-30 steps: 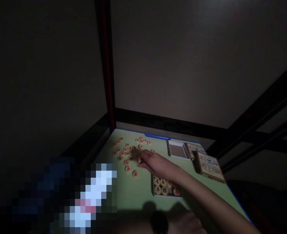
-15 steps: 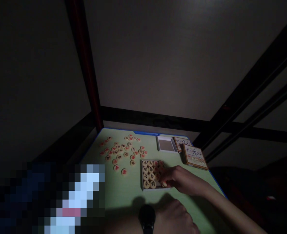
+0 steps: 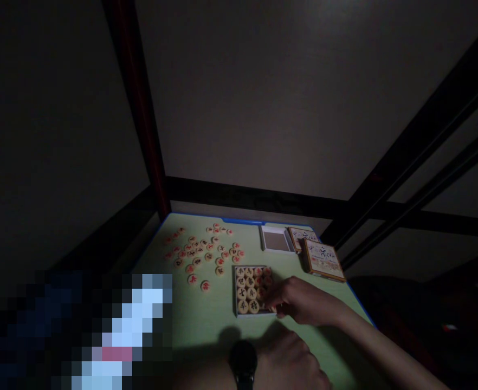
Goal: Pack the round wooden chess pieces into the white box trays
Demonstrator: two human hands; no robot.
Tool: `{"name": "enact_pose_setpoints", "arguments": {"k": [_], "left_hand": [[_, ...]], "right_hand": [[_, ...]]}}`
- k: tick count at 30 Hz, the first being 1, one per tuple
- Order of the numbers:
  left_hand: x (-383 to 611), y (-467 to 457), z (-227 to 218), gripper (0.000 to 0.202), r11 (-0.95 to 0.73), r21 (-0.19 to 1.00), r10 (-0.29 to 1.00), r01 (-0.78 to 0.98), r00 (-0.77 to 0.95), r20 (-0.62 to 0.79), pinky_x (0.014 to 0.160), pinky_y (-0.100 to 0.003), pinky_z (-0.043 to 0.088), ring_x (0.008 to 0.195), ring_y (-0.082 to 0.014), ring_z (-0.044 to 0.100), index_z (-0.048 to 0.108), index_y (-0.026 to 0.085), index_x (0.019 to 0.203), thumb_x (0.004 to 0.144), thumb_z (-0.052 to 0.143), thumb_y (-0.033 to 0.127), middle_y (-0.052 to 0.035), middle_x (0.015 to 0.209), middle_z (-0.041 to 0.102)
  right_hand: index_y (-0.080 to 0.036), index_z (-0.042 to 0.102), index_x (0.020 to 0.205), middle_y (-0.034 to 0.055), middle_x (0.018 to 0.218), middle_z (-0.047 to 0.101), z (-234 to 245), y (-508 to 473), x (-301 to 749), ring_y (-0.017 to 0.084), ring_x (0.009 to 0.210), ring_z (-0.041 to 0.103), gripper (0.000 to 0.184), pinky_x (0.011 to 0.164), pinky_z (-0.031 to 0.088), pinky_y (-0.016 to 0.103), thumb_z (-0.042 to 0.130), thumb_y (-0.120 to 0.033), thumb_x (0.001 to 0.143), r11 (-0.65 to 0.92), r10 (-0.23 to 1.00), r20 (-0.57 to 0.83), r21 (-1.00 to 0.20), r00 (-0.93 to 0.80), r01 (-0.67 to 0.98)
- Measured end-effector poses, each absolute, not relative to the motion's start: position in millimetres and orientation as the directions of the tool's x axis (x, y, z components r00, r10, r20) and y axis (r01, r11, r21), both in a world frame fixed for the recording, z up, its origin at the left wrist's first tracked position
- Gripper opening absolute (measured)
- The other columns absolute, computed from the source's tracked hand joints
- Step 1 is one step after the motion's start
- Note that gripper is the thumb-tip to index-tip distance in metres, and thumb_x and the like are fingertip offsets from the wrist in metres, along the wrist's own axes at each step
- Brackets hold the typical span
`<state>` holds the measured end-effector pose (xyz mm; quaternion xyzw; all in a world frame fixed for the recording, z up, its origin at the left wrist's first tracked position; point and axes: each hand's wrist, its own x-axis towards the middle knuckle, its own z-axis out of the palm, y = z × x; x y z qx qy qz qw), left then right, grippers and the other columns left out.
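A shallow white box tray (image 3: pixel 236 295) lies on the pale green table (image 3: pixel 206 314). Rows of round Chinese chess pieces (image 3: pixel 242 293) fill its left columns, black-marked ones at left and red-marked ones at right. My right hand (image 3: pixel 302 300) reaches over the tray's right side, its fingers pinched on a piece at the near right corner, which they mostly cover. Closer to me, my left hand (image 3: pixel 290 360) hovers with its fingers curled, a dark watch (image 3: pixel 243 360) on the wrist. What it holds, if anything, is hidden.
Loose chess pieces (image 3: pixel 196 261) with red and black characters are scattered over the table's left half. At the back right stand another white tray (image 3: pixel 277 251) and two printed boxes, the nearer box (image 3: pixel 324 259) overlapping the farther box (image 3: pixel 302 235). A wall rises behind.
My right fingers have shifted slightly left in the tray's near right corner, and the piece seen under them is now mostly covered. My left hand has hardly moved.
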<state>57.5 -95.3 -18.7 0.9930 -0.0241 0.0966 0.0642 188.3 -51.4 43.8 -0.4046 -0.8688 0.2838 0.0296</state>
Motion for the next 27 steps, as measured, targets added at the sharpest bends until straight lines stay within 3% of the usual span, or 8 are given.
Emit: {"name": "enact_pose_setpoints", "arguments": {"k": [11,22,27], "left_hand": [[59.9,-97.0,-26.4,0.032,-0.993,0.106,-0.030,-0.055,0.974,0.226,0.047,-0.029,0.034,0.047,-0.0165,0.054,0.067,0.021,0.068,0.094,0.055,0.035,0.0012,0.048,0.058],[59.3,-95.7,-26.0,0.030,-0.990,0.123,-0.033,-0.061,0.976,0.216,0.046,-0.031,0.030,0.051,-0.0171,0.058,0.068,0.021,0.070,0.094,0.054,0.033,0.0014,0.054,0.062],[60.4,-97.9,-29.5,0.033,-0.993,0.109,-0.012,-0.041,0.968,0.250,0.047,-0.031,0.029,0.050,-0.0164,0.055,0.068,0.021,0.070,0.095,0.053,0.037,0.0018,0.051,0.060]], "right_hand": [[-0.022,0.073,0.103,-0.0022,0.073,0.068,50.5,-50.5,182.9,0.011,0.067,0.059,0.050,0.060,0.036,0.023,0.056,0.007,0.067,0.481,0.726,-0.246,-0.486,-0.642,0.730],[-0.022,0.075,0.100,-0.0012,0.074,0.071,50.6,-50.8,182.8,0.013,0.070,0.063,0.044,0.062,0.038,0.023,0.056,0.004,0.069,0.487,0.734,-0.249,-0.454,-0.631,0.746],[-0.020,0.075,0.089,-0.0006,0.070,0.070,55.6,-51.6,181.5,0.013,0.066,0.062,0.041,0.058,0.036,0.023,0.052,0.004,0.065,0.478,0.737,-0.262,-0.449,-0.623,0.755]]}}
